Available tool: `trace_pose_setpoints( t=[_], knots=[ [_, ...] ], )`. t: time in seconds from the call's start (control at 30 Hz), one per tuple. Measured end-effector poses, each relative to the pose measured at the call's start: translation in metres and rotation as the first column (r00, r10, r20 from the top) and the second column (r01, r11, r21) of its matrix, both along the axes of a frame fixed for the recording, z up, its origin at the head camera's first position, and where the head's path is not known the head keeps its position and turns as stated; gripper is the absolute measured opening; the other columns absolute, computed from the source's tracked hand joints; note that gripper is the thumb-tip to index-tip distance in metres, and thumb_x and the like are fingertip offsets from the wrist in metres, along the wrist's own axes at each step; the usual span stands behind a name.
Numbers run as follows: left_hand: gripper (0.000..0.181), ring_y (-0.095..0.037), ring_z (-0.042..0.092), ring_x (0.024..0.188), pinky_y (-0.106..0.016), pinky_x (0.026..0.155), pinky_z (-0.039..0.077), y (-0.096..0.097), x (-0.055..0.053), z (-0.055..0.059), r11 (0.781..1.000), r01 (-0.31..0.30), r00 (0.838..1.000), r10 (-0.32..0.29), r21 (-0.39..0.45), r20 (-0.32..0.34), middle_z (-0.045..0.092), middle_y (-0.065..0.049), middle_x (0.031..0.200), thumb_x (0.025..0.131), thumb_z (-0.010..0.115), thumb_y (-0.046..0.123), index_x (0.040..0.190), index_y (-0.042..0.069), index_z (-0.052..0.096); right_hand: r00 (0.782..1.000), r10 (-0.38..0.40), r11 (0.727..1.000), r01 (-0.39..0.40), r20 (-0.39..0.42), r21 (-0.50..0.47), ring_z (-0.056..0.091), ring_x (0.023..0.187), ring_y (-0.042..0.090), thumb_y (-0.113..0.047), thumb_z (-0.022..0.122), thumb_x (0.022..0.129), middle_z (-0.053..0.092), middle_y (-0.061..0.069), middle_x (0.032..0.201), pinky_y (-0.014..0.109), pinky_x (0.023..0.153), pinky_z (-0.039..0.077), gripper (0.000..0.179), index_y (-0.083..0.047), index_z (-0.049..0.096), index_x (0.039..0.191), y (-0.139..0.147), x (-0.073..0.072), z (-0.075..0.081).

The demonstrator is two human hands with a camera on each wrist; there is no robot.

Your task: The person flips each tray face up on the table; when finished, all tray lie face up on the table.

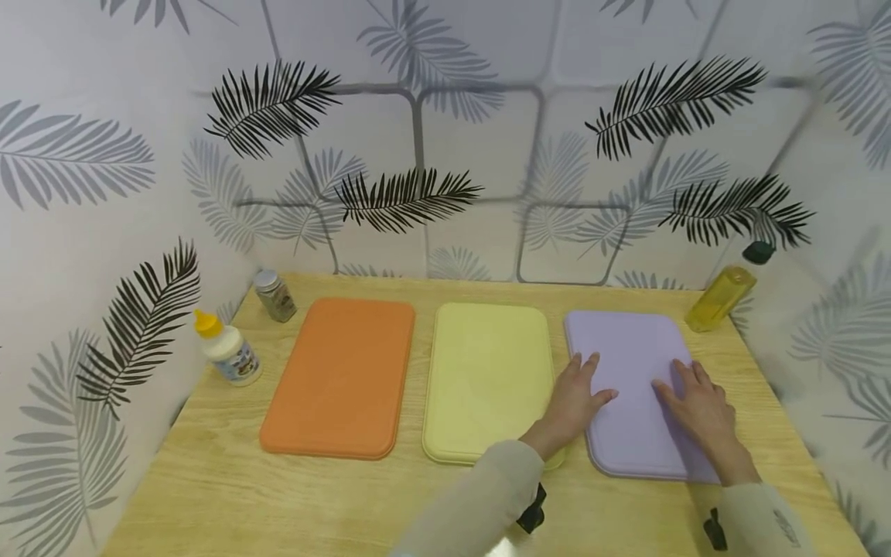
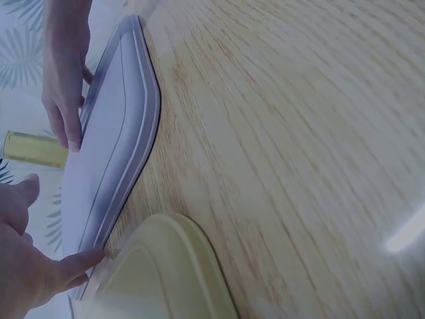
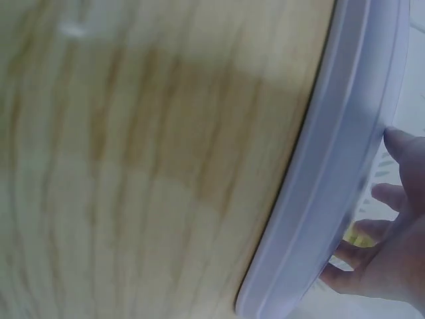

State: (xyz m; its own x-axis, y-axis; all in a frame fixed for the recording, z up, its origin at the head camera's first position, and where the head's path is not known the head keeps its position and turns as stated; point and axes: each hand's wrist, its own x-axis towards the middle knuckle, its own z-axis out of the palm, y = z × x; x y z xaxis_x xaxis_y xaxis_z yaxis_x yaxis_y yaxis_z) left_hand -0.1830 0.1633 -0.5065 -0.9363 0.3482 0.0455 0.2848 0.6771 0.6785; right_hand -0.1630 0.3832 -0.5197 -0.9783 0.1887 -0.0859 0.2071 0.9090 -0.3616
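Note:
A flat purple rectangular board (image 1: pixel 629 363) with rounded corners lies on the wooden table, between my two hands. At its left edge is my left hand (image 1: pixel 572 404), fingers extended and thumb reaching over the purple top. My right hand (image 1: pixel 703 414) is at the opposite edge with its fingers spread, the thumb pointing inward over the board. In the left wrist view, the left fingertips (image 2: pixel 93 258) are right at the purple rim, close to the yellow board's corner. The right wrist view has the right fingers (image 3: pixel 395 143) along the rim of the purple board (image 3: pixel 325 159).
A yellow board (image 1: pixel 490 379) lies partly beneath my left forearm, and an orange one (image 1: pixel 341 379) lies farther left. Behind the purple board's right corner stands a yellow bottle (image 1: pixel 720 300). A glue bottle (image 1: pixel 233 354) and a small jar (image 1: pixel 276 298) stand at the table's left edge.

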Motion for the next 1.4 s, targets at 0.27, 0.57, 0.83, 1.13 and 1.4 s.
trace_pose_setpoints(
  t=[0.27, 0.57, 0.83, 1.13, 1.4],
  knots=[
    [0.074, -0.027, 0.047, 0.13, -0.03, 0.105, 0.04, 0.009, 0.001, 0.0, 0.998, -0.054, 0.993, 0.058, -0.04, 0.101, 0.042, -0.016, 0.146, 0.082, 0.077, 0.032, 0.146, 0.016, 0.043, 1.0, -0.008, 1.0, 0.008, 0.028, 0.012, 0.025, 0.118, 0.068, -0.057, 0.042, 0.097, 0.024, 0.044, 0.138, 0.078, 0.085, 0.029, 0.077, 0.004, 0.033, 0.143, 0.004, 0.0, -0.004],
    [0.086, -0.026, 0.051, 0.125, -0.025, 0.102, 0.043, 0.005, -0.001, -0.001, 0.994, -0.024, 0.996, 0.032, -0.102, 0.081, 0.047, -0.017, 0.142, 0.072, 0.085, 0.016, 0.145, 0.009, 0.042, 1.0, -0.014, 1.0, 0.015, 0.028, -0.016, 0.029, 0.115, 0.068, -0.052, 0.052, 0.095, 0.029, 0.045, 0.135, 0.076, 0.083, 0.032, 0.075, 0.006, 0.037, 0.14, 0.003, 0.0, 0.003],
    [0.076, -0.021, 0.05, 0.114, -0.02, 0.094, 0.042, 0.005, -0.001, -0.001, 0.962, -0.013, 1.0, 0.016, -0.273, 0.009, 0.048, -0.012, 0.142, 0.07, 0.087, 0.023, 0.137, 0.011, 0.053, 0.999, -0.02, 0.999, 0.022, 0.041, -0.033, 0.03, 0.114, 0.064, -0.05, 0.055, 0.093, 0.033, 0.042, 0.134, 0.073, 0.085, 0.032, 0.076, 0.006, 0.037, 0.14, 0.002, -0.004, 0.006],
    [0.046, -0.015, 0.051, 0.099, -0.016, 0.081, 0.039, 0.011, -0.005, -0.004, 0.915, 0.02, 0.998, -0.044, -0.404, -0.049, 0.052, -0.009, 0.137, 0.071, 0.085, 0.034, 0.108, 0.011, 0.071, 0.999, -0.038, 0.997, 0.04, 0.028, -0.06, 0.031, 0.114, 0.064, -0.048, 0.058, 0.092, 0.034, 0.041, 0.136, 0.072, 0.086, 0.032, 0.076, 0.009, 0.038, 0.139, 0.004, -0.002, 0.01],
    [0.043, -0.014, 0.052, 0.102, -0.017, 0.082, 0.037, 0.011, -0.007, 0.0, 0.903, 0.055, 0.994, -0.088, -0.425, -0.058, 0.056, -0.009, 0.132, 0.071, 0.085, 0.035, 0.104, 0.011, 0.072, 0.998, -0.052, 0.978, 0.055, 0.017, -0.203, 0.03, 0.125, 0.06, -0.053, 0.055, 0.093, 0.033, 0.042, 0.138, 0.067, 0.101, 0.029, 0.081, 0.012, 0.039, 0.139, 0.018, -0.005, 0.011]
  ],
)
